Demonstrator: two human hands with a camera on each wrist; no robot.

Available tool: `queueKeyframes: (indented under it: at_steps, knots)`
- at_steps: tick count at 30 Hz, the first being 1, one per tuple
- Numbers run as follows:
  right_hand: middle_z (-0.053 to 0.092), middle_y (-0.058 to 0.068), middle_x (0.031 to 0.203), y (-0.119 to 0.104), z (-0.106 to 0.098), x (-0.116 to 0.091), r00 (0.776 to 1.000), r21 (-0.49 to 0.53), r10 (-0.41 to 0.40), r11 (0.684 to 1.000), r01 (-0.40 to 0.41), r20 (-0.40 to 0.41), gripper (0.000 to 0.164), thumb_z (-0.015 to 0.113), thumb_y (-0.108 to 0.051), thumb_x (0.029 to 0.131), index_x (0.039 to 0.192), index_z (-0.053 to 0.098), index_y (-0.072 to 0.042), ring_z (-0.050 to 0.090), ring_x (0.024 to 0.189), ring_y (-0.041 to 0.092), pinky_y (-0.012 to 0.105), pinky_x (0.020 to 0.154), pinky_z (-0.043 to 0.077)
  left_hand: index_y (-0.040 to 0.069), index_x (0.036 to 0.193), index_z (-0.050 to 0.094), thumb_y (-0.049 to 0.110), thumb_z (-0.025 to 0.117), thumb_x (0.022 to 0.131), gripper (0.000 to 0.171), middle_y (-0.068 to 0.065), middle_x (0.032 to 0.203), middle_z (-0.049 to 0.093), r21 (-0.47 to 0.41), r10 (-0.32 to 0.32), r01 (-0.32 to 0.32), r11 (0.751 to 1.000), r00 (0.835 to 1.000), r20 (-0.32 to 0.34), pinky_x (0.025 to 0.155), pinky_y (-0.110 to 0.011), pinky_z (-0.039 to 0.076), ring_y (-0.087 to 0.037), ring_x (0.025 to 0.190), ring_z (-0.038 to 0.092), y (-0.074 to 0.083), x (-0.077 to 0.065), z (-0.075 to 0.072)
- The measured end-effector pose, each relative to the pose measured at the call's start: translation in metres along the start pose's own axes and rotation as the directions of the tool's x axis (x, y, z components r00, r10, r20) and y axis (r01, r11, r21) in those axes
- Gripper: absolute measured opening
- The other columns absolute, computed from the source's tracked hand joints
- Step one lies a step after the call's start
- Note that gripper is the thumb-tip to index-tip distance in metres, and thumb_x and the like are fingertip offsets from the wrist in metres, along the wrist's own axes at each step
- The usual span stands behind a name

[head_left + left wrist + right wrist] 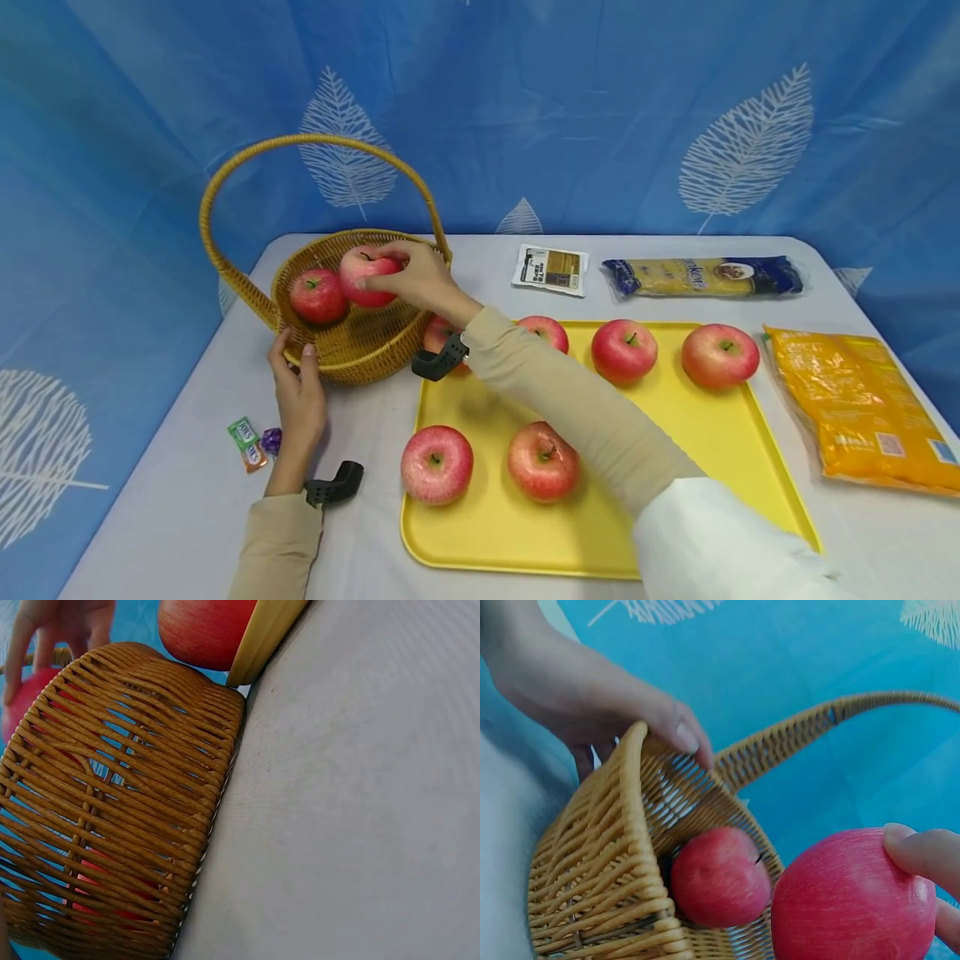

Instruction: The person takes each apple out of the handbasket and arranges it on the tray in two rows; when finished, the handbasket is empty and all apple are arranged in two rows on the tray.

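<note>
A red apple (362, 282) is pinched between the thumb and fingers of my right hand (426, 279), over the inside of a wicker basket (382, 360). Another red apple (720, 877) lies in the basket, on its left side in the head view. My left hand (300, 404) grips the near-left rim of the basket, thumb over the edge and fingers around the outside, as the right wrist view shows. Through the weave in the left wrist view, red shows behind the basket wall (135, 802). The basket stands upright, its tall handle (322, 140) arching above.
A yellow tray (480, 542) with several apples lies right of the basket, partly beneath my right forearm. Behind it are a small white packet (551, 270) and a long blue-and-yellow package (697, 277). An orange bag (862, 408) lies far right. Small wrapped candies (247, 443) lie near my left wrist.
</note>
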State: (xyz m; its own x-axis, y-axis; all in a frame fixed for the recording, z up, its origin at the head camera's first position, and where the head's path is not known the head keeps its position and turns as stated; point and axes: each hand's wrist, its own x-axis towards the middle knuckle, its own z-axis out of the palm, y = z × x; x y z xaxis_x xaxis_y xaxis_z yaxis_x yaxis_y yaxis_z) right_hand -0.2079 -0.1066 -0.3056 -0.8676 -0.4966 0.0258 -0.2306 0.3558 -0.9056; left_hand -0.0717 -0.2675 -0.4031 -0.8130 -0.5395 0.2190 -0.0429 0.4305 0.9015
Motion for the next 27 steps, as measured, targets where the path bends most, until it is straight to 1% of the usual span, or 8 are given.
queueKeyframes:
  at_steps: [2,7,9,15,17,20,23,27]
  knots:
    - [0.054,-0.006,0.122,-0.004,-0.003,-0.004,0.999,0.009,-0.03,1.0,0.03,0.012,0.047,0.074,-0.037,0.072,0.115,0.061,-0.024,0.051,0.107,0.009,0.022,0.08,0.048,0.016,0.141,0.018,0.036,0.033,0.097,0.051,-0.008,0.149,0.02,-0.007,-0.003,0.003,1.0,1.0,-0.006,0.109,-0.045,0.024,-0.028,0.13,0.032,0.0,0.0,-0.001]
    - [0.054,-0.009,0.122,-0.01,-0.013,-0.018,0.995,-0.006,-0.099,0.995,0.099,0.027,0.047,0.075,-0.04,0.07,0.112,0.062,-0.026,0.046,0.11,0.006,0.021,0.082,0.046,0.017,0.142,0.018,0.036,0.034,0.097,0.051,-0.006,0.151,0.017,-0.012,-0.008,0.008,1.0,1.0,0.0,0.112,-0.043,0.018,-0.023,0.137,0.021,0.0,0.001,-0.002]
    - [0.053,-0.012,0.122,-0.011,-0.019,-0.026,0.994,-0.003,-0.104,0.995,0.104,0.041,0.045,0.076,-0.04,0.069,0.11,0.063,-0.028,0.05,0.105,0.006,0.022,0.079,0.047,0.018,0.142,0.018,0.036,0.034,0.097,0.051,-0.005,0.151,0.016,-0.01,-0.009,0.009,1.0,1.0,0.005,0.113,-0.042,0.017,-0.022,0.138,0.019,0.0,0.0,-0.002]
    - [0.058,-0.012,0.115,-0.005,-0.044,-0.052,0.983,0.016,-0.142,0.99,0.142,0.112,0.042,0.077,-0.036,0.069,0.108,0.064,-0.029,0.059,0.078,0.015,0.025,0.069,0.048,0.018,0.142,0.018,0.035,0.034,0.097,0.051,-0.007,0.15,0.018,-0.01,-0.01,0.01,1.0,1.0,-0.001,0.111,-0.045,0.02,-0.026,0.135,0.025,-0.002,0.0,-0.002]
    - [0.059,-0.011,0.114,0.001,-0.055,-0.061,0.981,0.014,-0.142,0.99,0.141,0.134,0.042,0.077,-0.035,0.068,0.108,0.064,-0.029,0.06,0.078,0.015,0.026,0.069,0.049,0.018,0.142,0.018,0.035,0.034,0.097,0.051,-0.007,0.151,0.017,-0.01,-0.005,0.005,1.0,1.0,-0.003,0.111,-0.045,0.019,-0.025,0.137,0.022,-0.002,0.0,-0.002]
    - [0.057,-0.011,0.116,0.011,-0.072,-0.074,0.979,-0.004,-0.129,0.991,0.131,0.155,0.043,0.078,-0.034,0.068,0.108,0.064,-0.029,0.06,0.085,0.015,0.028,0.073,0.051,0.019,0.142,0.017,0.036,0.034,0.097,0.051,-0.006,0.151,0.015,-0.009,-0.002,0.002,1.0,1.0,0.006,0.112,-0.045,0.016,-0.023,0.139,0.016,-0.004,0.0,-0.001]
    - [0.056,-0.009,0.12,0.024,-0.091,-0.088,0.979,-0.019,-0.118,0.992,0.123,0.169,0.045,0.077,-0.031,0.069,0.111,0.063,-0.026,0.058,0.092,0.016,0.03,0.075,0.052,0.021,0.142,0.017,0.037,0.033,0.097,0.051,-0.005,0.152,0.015,-0.006,-0.013,0.013,1.0,1.0,0.011,0.113,-0.044,0.016,-0.022,0.138,0.017,-0.005,0.0,0.0]
    - [0.054,-0.006,0.125,0.042,-0.113,-0.108,0.983,-0.018,-0.083,0.996,0.087,0.164,0.046,0.078,-0.028,0.069,0.112,0.063,-0.022,0.058,0.094,0.017,0.029,0.076,0.052,0.02,0.141,0.018,0.038,0.032,0.097,0.05,-0.005,0.152,0.016,0.001,-0.021,0.021,1.0,1.0,0.003,0.113,-0.043,0.015,-0.021,0.139,0.017,-0.007,0.0,0.001]
